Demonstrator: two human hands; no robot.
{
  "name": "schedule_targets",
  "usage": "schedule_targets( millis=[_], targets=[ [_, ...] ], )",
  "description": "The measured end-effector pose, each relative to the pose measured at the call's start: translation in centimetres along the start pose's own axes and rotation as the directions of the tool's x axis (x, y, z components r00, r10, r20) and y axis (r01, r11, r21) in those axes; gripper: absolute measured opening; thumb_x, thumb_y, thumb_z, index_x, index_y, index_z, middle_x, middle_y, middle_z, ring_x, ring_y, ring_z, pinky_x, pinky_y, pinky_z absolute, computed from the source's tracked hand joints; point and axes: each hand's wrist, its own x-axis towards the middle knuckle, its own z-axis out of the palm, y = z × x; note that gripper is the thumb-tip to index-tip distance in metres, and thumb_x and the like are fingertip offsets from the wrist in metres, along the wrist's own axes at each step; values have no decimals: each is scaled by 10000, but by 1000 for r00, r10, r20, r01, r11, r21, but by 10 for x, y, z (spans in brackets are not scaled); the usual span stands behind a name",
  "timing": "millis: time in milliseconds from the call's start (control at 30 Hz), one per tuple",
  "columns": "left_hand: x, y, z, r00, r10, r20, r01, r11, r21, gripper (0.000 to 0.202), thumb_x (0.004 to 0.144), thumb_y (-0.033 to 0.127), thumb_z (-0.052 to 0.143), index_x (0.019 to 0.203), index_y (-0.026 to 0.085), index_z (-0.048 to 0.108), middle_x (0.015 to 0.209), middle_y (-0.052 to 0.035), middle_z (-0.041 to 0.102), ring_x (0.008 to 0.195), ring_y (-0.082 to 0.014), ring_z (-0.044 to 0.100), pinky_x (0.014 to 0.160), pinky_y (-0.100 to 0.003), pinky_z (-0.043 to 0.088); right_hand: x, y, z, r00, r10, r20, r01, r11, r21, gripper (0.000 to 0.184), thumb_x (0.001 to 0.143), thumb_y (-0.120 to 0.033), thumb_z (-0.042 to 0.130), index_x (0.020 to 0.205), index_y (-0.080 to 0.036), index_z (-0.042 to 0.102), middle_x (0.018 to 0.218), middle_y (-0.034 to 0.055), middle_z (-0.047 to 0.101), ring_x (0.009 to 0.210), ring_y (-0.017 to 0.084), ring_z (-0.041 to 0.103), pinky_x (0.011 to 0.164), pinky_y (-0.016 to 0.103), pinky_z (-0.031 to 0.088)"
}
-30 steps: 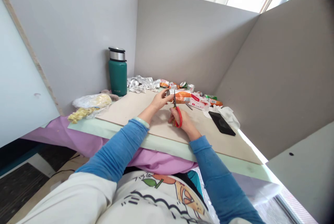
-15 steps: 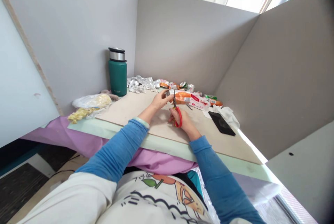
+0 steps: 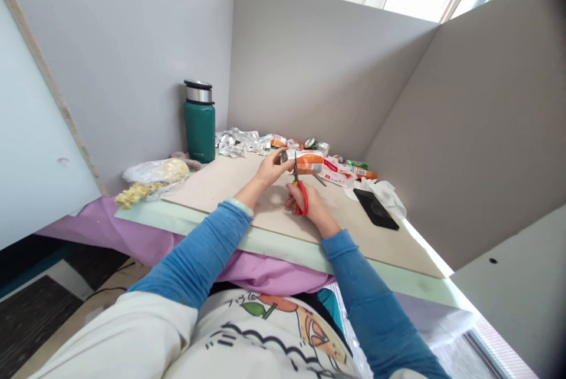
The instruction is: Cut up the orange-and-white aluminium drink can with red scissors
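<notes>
My left hand [image 3: 270, 170] grips the end of an orange and white drink can [image 3: 310, 162], which lies on its side above the board. Red-handled scissors [image 3: 303, 197] are in my right hand [image 3: 309, 202], its fingers closed round the handles. The blades point upward and cross the can near its left end, close to my left fingertips. Whether they have cut into the metal at that spot I cannot tell. Just behind the scissors, a thin dark metal tool [image 3: 321, 180] lies on the board [image 3: 354, 243].
A green bottle [image 3: 200, 131] stands at the back left. Crumpled silvery pieces [image 3: 243, 139] and several cans line the rear edge. At right lie a black phone [image 3: 375, 209] and white tissue [image 3: 389, 196]; at left, a plastic bag [image 3: 154, 171]. Grey partitions [image 3: 318, 66] enclose the table.
Almost nothing differs. The can and the scissor blades have shifted very slightly; both hands keep their hold.
</notes>
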Motion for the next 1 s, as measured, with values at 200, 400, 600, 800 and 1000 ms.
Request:
schedule_targets(
  millis=[200, 400, 600, 800, 1000],
  targets=[
    [-1, 2, -1, 998, 55, 2, -55, 998, 29, 637, 805, 403, 759, 1383, 167, 633, 917, -28, 687, 883, -168, 621, 828, -288, 493, -1, 0, 0, 1000, -21, -5, 21, 1000, 7, 322, 975, -496, 542, 780, -240, 554, 564, 11, 657, 430, 154, 574, 446, 273, 455],
    [0, 0, -2, 999, 16, 29, -17, 1000, 1, 658, 814, 419, 757, 1403, 165, 614, 916, -28, 685, 863, -162, 625, 819, -289, 490, -4, -3, -2, 999, -28, -39, 26, 999, -38, 347, 972, -510, 549, 753, -240, 547, 545, 1, 635, 440, 149, 569, 461, 269, 462],
    [0, 0, -1, 999, 1, 39, 1, 999, -39, 643, 828, 378, 738, 1412, 150, 597, 905, -22, 666, 822, -156, 626, 809, -294, 490, -5, -4, -3, 998, -28, -51, 25, 998, -52, 372, 967, -541, 550, 739, -248, 551, 547, 13, 631, 444, 170, 567, 468, 303, 473],
    [-1, 2, -3, 998, 40, 56, -36, 997, -68, 660, 807, 401, 752, 1402, 156, 605, 920, -26, 672, 869, -169, 625, 858, -310, 483, -4, -1, -3, 997, -26, -68, 23, 999, -42, 419, 948, -597, 544, 746, -230, 555, 530, -1, 617, 433, 150, 553, 456, 271, 458],
    [-1, 2, -5, 997, 46, 59, -43, 998, -52, 706, 806, 419, 765, 1431, 143, 588, 914, -37, 674, 899, -187, 625, 856, -320, 477, -4, 2, -4, 999, -12, -31, 15, 995, 96, 494, 914, -694, 524, 763, -225, 568, 532, 0, 614, 407, 132, 515, 416, 257, 404]
  ],
)
